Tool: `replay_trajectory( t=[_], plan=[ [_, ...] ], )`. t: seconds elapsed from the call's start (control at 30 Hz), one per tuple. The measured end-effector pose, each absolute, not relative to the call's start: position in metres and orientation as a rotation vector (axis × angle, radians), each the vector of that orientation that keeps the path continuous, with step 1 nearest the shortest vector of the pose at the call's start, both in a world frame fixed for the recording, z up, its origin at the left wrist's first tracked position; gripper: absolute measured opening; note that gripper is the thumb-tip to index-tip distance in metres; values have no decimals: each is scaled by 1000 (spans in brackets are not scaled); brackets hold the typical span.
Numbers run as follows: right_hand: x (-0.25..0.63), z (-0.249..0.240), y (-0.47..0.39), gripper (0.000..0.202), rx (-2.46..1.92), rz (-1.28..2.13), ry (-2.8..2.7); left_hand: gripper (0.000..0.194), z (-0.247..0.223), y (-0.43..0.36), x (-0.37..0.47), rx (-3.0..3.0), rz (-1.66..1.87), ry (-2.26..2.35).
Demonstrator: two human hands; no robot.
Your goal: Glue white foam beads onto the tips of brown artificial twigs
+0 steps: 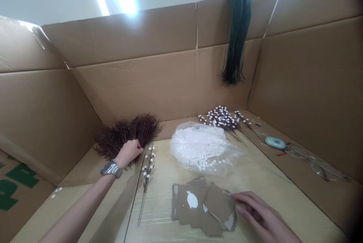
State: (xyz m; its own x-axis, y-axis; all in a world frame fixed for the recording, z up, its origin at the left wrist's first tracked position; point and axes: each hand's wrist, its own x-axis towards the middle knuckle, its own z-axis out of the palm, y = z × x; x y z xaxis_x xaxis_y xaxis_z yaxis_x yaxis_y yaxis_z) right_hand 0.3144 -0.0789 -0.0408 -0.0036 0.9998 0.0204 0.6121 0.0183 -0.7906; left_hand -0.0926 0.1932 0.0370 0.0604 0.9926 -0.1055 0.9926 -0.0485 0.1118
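Note:
My left hand (130, 153), with a metal watch (112, 168) on the wrist, reaches to the near right side of a pile of thin dark-brown twigs (121, 133). Its fingers are curled in against the twigs; what lies between them is hidden. Just right of it, a single twig with white berries (148, 167) lies on the table. My right hand (259, 212) is held with thumb and forefinger apart, beside the right edge of a torn piece of cardboard (193, 212). On that cardboard is a white blob of what looks like glue (192, 200).
A clear plastic bag of white beads (198, 148) sits mid-table. Behind it lies a bunch of white-berried twigs (222, 117). Dark green strands (238, 35) hang over the back cardboard wall (141, 80). At right are a pale blue oval object (275, 143) and glasses (317, 165).

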Motion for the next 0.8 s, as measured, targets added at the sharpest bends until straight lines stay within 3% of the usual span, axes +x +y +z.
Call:
replay_trajectory(
  t=[0.37, 0.63, 0.8],
  plan=[
    [317, -54, -80, 42, -1625, 785, -1621, 26, 57, 217, -96, 2094, -127, 1947],
    [317, -56, -79, 38, -1640, 723, -1581, 26, 57, 235, -116, 2012, -38, 1798],
    [321, -61, -79, 36, -1651, 707, -1599, 28, 86, 246, -129, 2078, 74, 1797]
  ],
)
